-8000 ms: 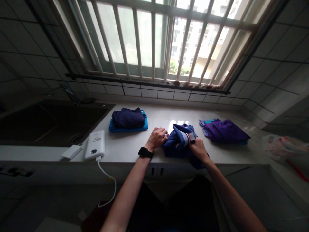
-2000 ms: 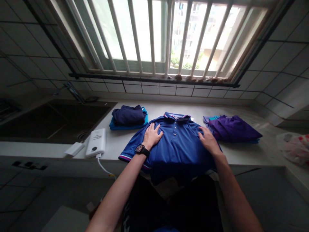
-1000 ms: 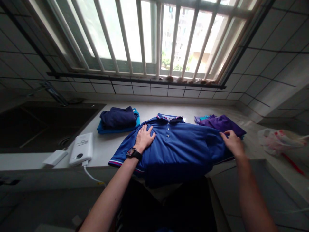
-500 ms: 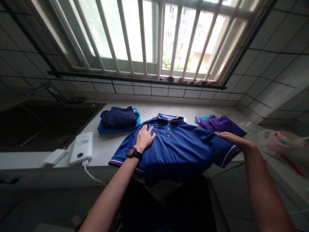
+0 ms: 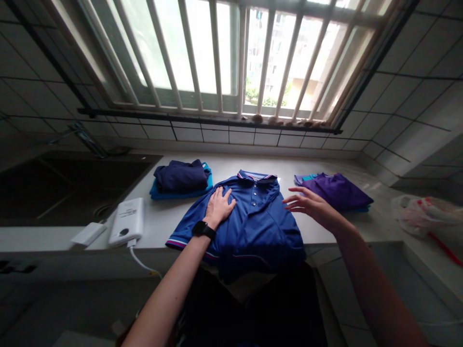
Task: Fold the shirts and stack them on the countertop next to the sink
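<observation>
A blue polo shirt lies front up on the white counter, collar toward the window, its lower part hanging over the front edge. Its right-hand side is folded inward over the body, while the left-hand sleeve with striped trim stays spread out. My left hand, with a black watch on the wrist, rests flat on the shirt's chest, fingers spread. Just off the folded side hovers my right hand, fingers apart and holding nothing.
Folded dark blue and teal clothes are stacked at the left, purple folded clothes at the right. A white power bank with a cable sits near the sink. A plastic bag lies far right. A barred window rises behind.
The shirt's right-hand sleeve and side have been folded inward over the body. My right hand has let go and moved left. My left hand has stayed on the chest.
</observation>
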`<state>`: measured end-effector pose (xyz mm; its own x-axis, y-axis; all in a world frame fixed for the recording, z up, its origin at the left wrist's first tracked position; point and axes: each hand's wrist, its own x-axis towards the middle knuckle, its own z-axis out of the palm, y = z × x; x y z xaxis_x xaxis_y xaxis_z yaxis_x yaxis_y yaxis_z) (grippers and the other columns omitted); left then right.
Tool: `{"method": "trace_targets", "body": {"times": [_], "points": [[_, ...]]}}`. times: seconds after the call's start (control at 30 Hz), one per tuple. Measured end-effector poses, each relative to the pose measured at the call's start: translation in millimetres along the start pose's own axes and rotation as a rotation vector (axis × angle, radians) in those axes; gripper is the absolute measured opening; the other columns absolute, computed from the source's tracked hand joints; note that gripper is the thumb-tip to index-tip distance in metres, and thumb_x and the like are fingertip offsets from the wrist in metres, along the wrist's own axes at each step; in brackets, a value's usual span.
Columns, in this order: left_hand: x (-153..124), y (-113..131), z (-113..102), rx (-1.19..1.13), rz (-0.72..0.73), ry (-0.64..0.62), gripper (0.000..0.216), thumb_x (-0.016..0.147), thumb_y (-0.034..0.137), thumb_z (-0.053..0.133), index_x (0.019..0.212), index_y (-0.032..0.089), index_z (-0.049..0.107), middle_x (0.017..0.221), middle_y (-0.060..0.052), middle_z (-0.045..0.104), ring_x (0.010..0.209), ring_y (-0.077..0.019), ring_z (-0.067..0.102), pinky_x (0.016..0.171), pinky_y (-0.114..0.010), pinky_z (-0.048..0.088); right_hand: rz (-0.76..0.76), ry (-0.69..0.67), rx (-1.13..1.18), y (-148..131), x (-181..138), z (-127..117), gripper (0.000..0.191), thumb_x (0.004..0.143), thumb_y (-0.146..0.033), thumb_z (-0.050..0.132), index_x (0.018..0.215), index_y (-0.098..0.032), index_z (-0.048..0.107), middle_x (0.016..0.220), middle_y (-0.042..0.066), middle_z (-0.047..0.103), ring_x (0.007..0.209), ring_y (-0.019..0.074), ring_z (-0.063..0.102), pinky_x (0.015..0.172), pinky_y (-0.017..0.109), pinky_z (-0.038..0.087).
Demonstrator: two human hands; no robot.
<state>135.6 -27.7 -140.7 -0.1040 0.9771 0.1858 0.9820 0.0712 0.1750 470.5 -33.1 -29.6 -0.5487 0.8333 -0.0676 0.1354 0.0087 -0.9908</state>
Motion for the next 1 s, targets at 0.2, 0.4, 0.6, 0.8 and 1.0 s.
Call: {"method": "trace_targets", "body": {"times": [0.2,0.4,0.6,0.8,1.0], "points": [[1,-1,2,0.0,0.0,-0.001,0.057,0.099,0.042,0.048,0.15,0.017,0.052,0.16,-0.018,0.043,0.149,-0.0323,0.038,0.122,-0.043,0.032,0.019,0.068,-0.707,52,29,10,0.031,0.093,-0.035,0.058,0.119,-0.02,0.067,0.117,0.011,0.072,0.103,0.0236,0.069,0.095,0.038,0.053],[-1,0,-1,0.017,0.001,-0.004,0.057,0.099,0.042,0.047,0.149,0.017,0.053,0.158,-0.017,0.045,0.148,-0.0317,0.04,0.122,-0.042,0.033,0.247,0.335,-1.125,68,66,31,0.04,0.095,-0.039,0.062,0.125,-0.013,0.062,0.119,0.019,0.07,0.111,0.0298,0.067,0.09,0.034,0.05],[-1,0,-3,0.001,0.003,0.025,0.056,0.098,0.04,0.049,0.147,0.015,0.054,0.157,-0.018,0.046,0.146,-0.0322,0.043,0.12,-0.043,0.036,0.252,0.32,-1.197,66,96,23,0.019,0.101,-0.025,0.051,0.114,-0.018,0.064,0.114,0.013,0.073,0.107,0.0236,0.069,0.084,0.026,0.047],[-1,1,-4,-0.036,0.075,0.08,0.051,0.097,0.034,0.047,0.141,0.01,0.058,0.154,-0.018,0.05,0.142,-0.029,0.049,0.119,-0.04,0.04,0.349,0.458,-1.232,51,121,13,0.039,0.099,-0.005,0.034,0.132,-0.009,0.054,0.126,0.023,0.065,0.115,0.0278,0.066,0.092,0.033,0.048],[1,-1,3,-0.032,0.08,0.067,0.05,0.096,0.032,0.048,0.14,0.011,0.06,0.152,-0.017,0.053,0.141,-0.0289,0.05,0.12,-0.041,0.038,0.016,0.375,-1.229,53,122,26,0.047,0.099,-0.023,0.047,0.145,-0.015,0.05,0.151,0.021,0.05,0.14,0.033,0.047,0.114,0.045,0.039]]}}
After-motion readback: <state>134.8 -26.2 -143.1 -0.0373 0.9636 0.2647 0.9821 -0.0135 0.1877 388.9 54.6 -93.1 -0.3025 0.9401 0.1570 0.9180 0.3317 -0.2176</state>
